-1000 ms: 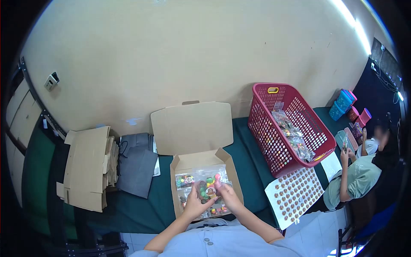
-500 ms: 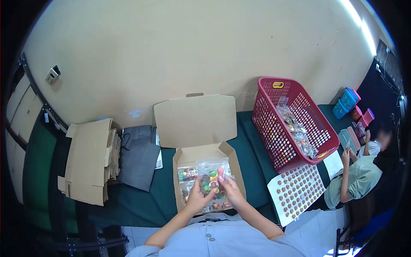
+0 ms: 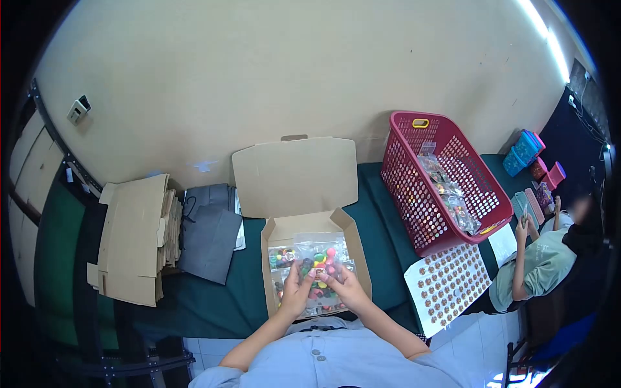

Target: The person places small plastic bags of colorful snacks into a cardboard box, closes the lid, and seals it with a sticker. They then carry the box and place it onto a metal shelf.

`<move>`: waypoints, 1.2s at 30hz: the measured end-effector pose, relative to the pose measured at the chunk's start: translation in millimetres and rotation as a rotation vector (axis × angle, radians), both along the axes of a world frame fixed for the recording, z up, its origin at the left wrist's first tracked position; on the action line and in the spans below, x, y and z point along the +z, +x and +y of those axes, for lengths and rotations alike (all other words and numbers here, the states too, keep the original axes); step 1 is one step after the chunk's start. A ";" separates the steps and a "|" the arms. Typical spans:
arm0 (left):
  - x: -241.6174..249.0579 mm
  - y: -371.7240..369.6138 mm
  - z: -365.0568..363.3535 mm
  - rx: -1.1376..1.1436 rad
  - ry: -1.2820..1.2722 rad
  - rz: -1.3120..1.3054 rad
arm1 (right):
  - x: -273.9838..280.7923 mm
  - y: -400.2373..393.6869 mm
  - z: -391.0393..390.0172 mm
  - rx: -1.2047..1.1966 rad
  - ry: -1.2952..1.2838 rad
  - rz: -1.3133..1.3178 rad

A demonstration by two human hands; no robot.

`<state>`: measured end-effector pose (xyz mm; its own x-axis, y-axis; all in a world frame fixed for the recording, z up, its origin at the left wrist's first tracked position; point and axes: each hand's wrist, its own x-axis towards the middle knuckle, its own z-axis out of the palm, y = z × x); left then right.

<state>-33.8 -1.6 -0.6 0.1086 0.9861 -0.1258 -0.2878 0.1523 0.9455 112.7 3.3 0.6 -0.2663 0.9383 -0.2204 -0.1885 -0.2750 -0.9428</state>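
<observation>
Between my two hands is a clear plastic bag (image 3: 321,248) of colourful round pieces, held over an open cardboard box (image 3: 361,265). My left hand (image 3: 296,290) grips its left side, and my right hand (image 3: 347,290) grips its right side. Both thumbs press near a round sticker on the bag's front, partly covering it. More bags of colourful pieces (image 3: 282,257) lie inside the box, partly hidden by my hands and the held bag. The box lid (image 3: 294,178) stands raised toward the wall.
A red laundry basket (image 3: 414,194) holding several filled bags stands right of the box. Before it lies a sheet of round stickers (image 3: 446,284). Flattened cardboard boxes (image 3: 132,239) and dark grey bags (image 3: 210,242) lie left. A person (image 3: 537,265) works at far right.
My thumbs have moved inward together over the sticker on the bag, and the bag has tilted slightly. The view has shifted a little.
</observation>
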 end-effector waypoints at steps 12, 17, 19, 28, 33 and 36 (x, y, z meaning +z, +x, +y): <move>-0.5 -10.2 -6.3 -0.100 0.014 -0.028 | 7.9 -2.4 7.0 -0.025 -0.096 0.093; -0.3 -28.5 -19.7 0.073 0.056 0.022 | 11.9 -33.1 1.8 0.135 0.039 -0.017; -2.4 -36.7 -20.7 0.231 0.190 0.079 | 9.3 -48.0 2.9 0.160 0.089 -0.031; -1.3 -103.2 -50.9 0.228 0.119 0.112 | 2.4 -111.0 -11.1 0.216 0.108 0.043; -4.4 -139.2 -67.5 0.058 0.167 0.385 | -12.1 -135.0 -14.3 0.178 -0.147 0.109; 8.1 -152.8 -71.4 -0.004 0.181 0.626 | 6.8 -146.6 -10.0 0.022 -0.012 0.022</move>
